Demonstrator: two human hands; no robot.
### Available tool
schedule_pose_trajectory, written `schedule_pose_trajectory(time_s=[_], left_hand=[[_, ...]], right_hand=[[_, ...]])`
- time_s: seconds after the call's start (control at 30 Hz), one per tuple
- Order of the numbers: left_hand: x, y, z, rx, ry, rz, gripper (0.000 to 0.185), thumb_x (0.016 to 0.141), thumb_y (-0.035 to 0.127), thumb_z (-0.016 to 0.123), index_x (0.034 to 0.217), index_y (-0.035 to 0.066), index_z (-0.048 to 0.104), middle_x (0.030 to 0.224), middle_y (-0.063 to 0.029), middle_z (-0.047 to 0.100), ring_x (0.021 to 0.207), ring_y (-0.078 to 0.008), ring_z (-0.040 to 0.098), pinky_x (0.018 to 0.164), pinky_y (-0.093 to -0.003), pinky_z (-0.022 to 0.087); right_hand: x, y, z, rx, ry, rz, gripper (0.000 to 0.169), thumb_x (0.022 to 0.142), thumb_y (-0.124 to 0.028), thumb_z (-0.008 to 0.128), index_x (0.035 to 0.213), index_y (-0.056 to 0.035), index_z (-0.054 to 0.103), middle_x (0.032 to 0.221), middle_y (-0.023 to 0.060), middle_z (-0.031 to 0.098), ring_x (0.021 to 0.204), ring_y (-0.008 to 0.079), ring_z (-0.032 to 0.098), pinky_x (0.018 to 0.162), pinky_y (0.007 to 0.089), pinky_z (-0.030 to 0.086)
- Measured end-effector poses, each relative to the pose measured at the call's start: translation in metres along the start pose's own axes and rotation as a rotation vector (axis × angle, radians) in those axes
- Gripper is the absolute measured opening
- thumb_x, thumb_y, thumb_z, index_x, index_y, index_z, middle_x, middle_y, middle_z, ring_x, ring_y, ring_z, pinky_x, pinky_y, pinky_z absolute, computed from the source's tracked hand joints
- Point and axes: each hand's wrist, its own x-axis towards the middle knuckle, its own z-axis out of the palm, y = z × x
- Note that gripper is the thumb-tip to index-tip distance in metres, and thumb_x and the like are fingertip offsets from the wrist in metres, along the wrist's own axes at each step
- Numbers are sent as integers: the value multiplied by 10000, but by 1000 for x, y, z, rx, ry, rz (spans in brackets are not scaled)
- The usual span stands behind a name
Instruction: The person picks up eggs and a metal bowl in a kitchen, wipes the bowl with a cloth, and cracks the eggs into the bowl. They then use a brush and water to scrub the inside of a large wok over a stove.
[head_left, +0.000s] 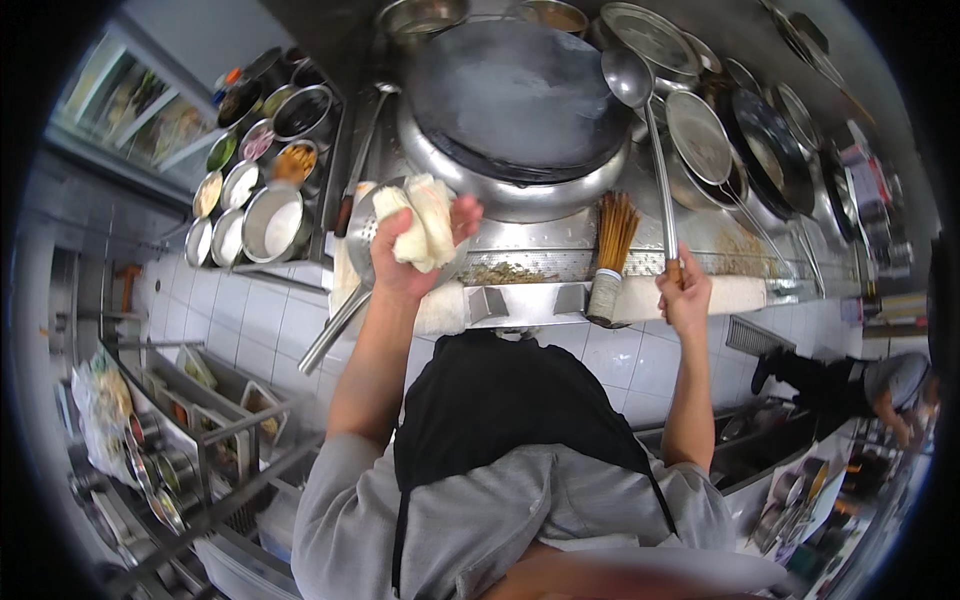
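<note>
A folded white cloth (422, 225) rests in my left hand (405, 262), with my thumb over it and my fingertips showing past its right side. Under that hand lies a perforated metal ladle (360, 238), its tubular handle pointing down left. My right hand (686, 292) grips the wooden end of a long-handled steel ladle (630, 77), whose bowl is raised near the right rim of the wok (517, 97). The dark wok sits on a round steel burner ring (510, 199), with a hazy surface inside. Between my hands, a bamboo wok brush (611, 255) leans on the stove's front edge.
Bowls of ingredients (274, 221) stand on a rack at the left. Mesh strainers (699, 137) and pans (769, 150) crowd the right side. Food scraps (506, 273) lie on the perforated drain strip. Another person (862, 382) bends over at the far right.
</note>
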Motion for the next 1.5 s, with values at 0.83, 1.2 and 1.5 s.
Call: schedule_pose_trajectory(time_s=[0.83,1.2,1.5], left_hand=[[123,-85,16,2225,-452,332,455,612,340,749,966,56,717,1070,-141,585,1048,-306,522,899,-410,389],[120,-81,12,2158,-390,374,443,582,336,791,923,62,724,1039,-118,609,1047,-289,538,891,-418,394],[122,-80,7,2162,-393,354,452,582,342,771,940,78,694,995,-99,577,1027,-290,526,877,-418,384]], right_hand=[[-7,113,62,-609,37,116,555,911,-320,649,1369,-29,535,1162,253,634,1003,427,638,888,460,505],[-40,66,24,0,126,-103,601,921,-145,568,1494,-62,406,1138,150,654,863,232,636,782,358,528],[-59,76,33,-349,120,-223,553,924,-173,581,1459,-79,477,1170,191,678,845,271,671,766,368,523]])
